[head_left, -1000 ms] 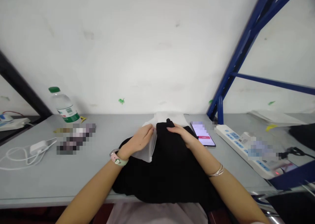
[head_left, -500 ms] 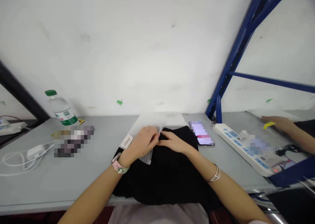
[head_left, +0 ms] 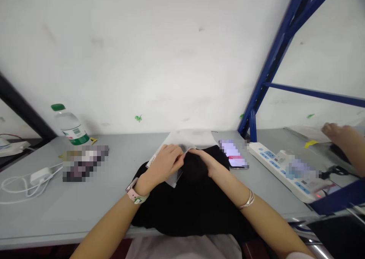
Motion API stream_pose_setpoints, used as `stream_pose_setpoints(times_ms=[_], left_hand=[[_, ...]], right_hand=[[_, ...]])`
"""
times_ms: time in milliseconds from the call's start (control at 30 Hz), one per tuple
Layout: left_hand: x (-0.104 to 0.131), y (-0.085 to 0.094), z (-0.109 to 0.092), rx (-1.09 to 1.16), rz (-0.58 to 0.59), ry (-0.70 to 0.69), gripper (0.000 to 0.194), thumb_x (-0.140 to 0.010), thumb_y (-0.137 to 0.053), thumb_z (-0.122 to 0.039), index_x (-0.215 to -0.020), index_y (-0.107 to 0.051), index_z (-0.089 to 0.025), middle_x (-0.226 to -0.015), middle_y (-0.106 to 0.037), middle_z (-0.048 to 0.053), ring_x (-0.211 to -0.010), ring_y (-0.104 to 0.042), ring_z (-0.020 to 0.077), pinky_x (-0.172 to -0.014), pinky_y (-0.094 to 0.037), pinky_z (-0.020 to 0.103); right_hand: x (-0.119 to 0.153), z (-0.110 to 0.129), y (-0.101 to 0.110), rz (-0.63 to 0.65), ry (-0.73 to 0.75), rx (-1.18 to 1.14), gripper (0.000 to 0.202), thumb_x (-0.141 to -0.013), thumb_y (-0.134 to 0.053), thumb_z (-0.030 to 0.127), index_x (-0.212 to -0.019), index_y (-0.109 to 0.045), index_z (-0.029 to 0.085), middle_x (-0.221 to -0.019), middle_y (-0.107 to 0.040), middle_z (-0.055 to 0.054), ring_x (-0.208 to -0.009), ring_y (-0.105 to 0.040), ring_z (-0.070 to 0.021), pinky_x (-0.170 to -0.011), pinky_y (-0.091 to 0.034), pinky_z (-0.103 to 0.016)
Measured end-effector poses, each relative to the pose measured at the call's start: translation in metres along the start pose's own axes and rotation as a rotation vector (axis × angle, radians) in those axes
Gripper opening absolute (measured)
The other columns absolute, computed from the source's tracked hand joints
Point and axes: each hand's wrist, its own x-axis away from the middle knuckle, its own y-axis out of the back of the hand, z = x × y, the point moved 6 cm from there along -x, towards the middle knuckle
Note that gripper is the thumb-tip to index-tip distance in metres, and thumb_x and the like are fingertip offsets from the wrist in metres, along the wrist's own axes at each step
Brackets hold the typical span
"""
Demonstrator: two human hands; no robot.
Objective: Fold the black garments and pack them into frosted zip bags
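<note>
A black cloth lies over the table's front edge, below a translucent plastic bag. My left hand, with a pink watch band at its wrist, pinches the bag's edge near the middle. My right hand is curled round a bunched part of the black cloth, its fingertips at the bag's opening. A corner of the bag with a small slider hangs below my left hand. Part of a white label shows at the bag's left edge.
A green-capped bottle and a white charger with cable stand at the left. A lit phone lies right of the cloth, beside a white power strip and a blue metal frame. Another person's hand is at the far right.
My right hand has turned and lifted a bunch of black cloth toward the bag's opening. The bag's left part has shifted and its label shows less. The other person's hand has moved right.
</note>
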Motion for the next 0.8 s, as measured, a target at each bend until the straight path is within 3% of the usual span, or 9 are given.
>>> stream_pose_setpoints(times_ms=[200, 267, 367, 433, 500, 600, 633, 700, 800], left_hand=[[0.0, -0.017, -0.018, -0.002, 0.008, -0.066, 0.024, -0.095, -0.043, -0.017, -0.071, -0.041, -0.022, -0.071, -0.051, -0.001, -0.07, -0.047, 0.0177, -0.074, -0.037, 0.034], [0.001, -0.018, -0.024, 0.0, 0.009, -0.081, 0.024, -0.093, -0.043, -0.016, -0.07, -0.04, -0.022, -0.07, -0.05, -0.001, -0.07, -0.047, 0.0177, -0.075, -0.037, 0.034], [0.001, -0.012, -0.024, 0.042, -0.01, -0.066, 0.023, -0.095, -0.045, -0.019, -0.072, -0.04, -0.022, -0.073, -0.05, -0.002, -0.072, -0.047, 0.0165, -0.077, -0.037, 0.034], [0.002, -0.001, -0.016, 0.085, -0.1, 0.0, 0.024, -0.094, -0.054, -0.029, -0.075, -0.04, -0.022, -0.076, -0.049, -0.003, -0.074, -0.047, 0.016, -0.078, -0.036, 0.034], [0.005, 0.013, -0.003, 0.104, -0.263, 0.1, 0.036, -0.086, -0.067, -0.041, -0.074, -0.039, -0.022, -0.075, -0.046, -0.004, -0.073, -0.045, 0.0159, -0.078, -0.034, 0.034], [0.015, 0.022, 0.02, 0.167, -0.481, 0.355, 0.044, -0.081, -0.069, -0.05, -0.073, -0.036, -0.024, -0.071, -0.038, -0.006, -0.067, -0.039, 0.0153, -0.072, -0.033, 0.033], [0.018, 0.018, 0.028, 0.241, -0.483, 0.476, 0.042, -0.083, -0.066, -0.052, -0.074, -0.036, -0.024, -0.069, -0.037, -0.006, -0.065, -0.037, 0.0153, -0.069, -0.033, 0.032], [0.023, 0.0, 0.04, 0.426, -0.379, 0.675, 0.04, -0.087, -0.058, -0.058, -0.075, -0.039, -0.024, -0.067, -0.038, -0.006, -0.062, -0.038, 0.0154, -0.064, -0.032, 0.031], [0.02, -0.028, 0.042, 0.625, -0.164, 0.713, 0.048, -0.09, -0.045, -0.065, -0.067, -0.043, -0.023, -0.061, -0.041, -0.005, -0.058, -0.041, 0.0154, -0.058, -0.032, 0.031]], right_hand=[[-0.002, -0.007, -0.004, -0.114, 0.145, 0.095, 0.022, -0.063, -0.074, 0.022, -0.085, -0.071, 0.021, -0.089, -0.074, -0.001, -0.097, -0.065, -0.0246, -0.098, -0.044, -0.039], [0.0, -0.006, -0.01, -0.082, 0.192, 0.091, 0.027, -0.062, -0.075, 0.019, -0.089, -0.072, 0.02, -0.096, -0.074, -0.002, -0.101, -0.064, -0.0255, -0.1, -0.043, -0.039], [0.0, -0.005, -0.014, -0.019, 0.214, 0.034, 0.028, -0.07, -0.075, 0.027, -0.097, -0.072, 0.02, -0.101, -0.074, -0.004, -0.1, -0.065, -0.0252, -0.097, -0.046, -0.04], [-0.005, -0.008, -0.01, -0.008, 0.16, -0.062, 0.029, -0.074, -0.074, 0.036, -0.098, -0.071, 0.021, -0.099, -0.074, -0.003, -0.098, -0.067, -0.0243, -0.095, -0.049, -0.04], [-0.01, -0.011, -0.004, -0.005, 0.08, -0.19, 0.031, -0.076, -0.074, 0.044, -0.096, -0.07, 0.021, -0.093, -0.074, -0.003, -0.096, -0.068, -0.0242, -0.091, -0.052, -0.038], [-0.017, -0.009, 0.005, -0.003, 0.039, -0.297, 0.036, -0.075, -0.072, 0.052, -0.093, -0.069, 0.021, -0.086, -0.074, -0.005, -0.096, -0.068, -0.0256, -0.088, -0.055, -0.039], [-0.018, -0.006, 0.007, -0.003, 0.052, -0.295, 0.038, -0.075, -0.071, 0.054, -0.094, -0.068, 0.021, -0.087, -0.074, -0.005, -0.097, -0.068, -0.0261, -0.088, -0.055, -0.039], [-0.019, 0.001, 0.01, -0.006, 0.084, -0.273, 0.041, -0.075, -0.069, 0.057, -0.095, -0.068, 0.022, -0.089, -0.074, -0.006, -0.099, -0.068, -0.0263, -0.089, -0.055, -0.04], [-0.017, 0.007, 0.013, -0.032, 0.122, -0.209, 0.041, -0.074, -0.068, 0.058, -0.093, -0.067, 0.023, -0.09, -0.074, -0.006, -0.099, -0.068, -0.0269, -0.088, -0.055, -0.04]])
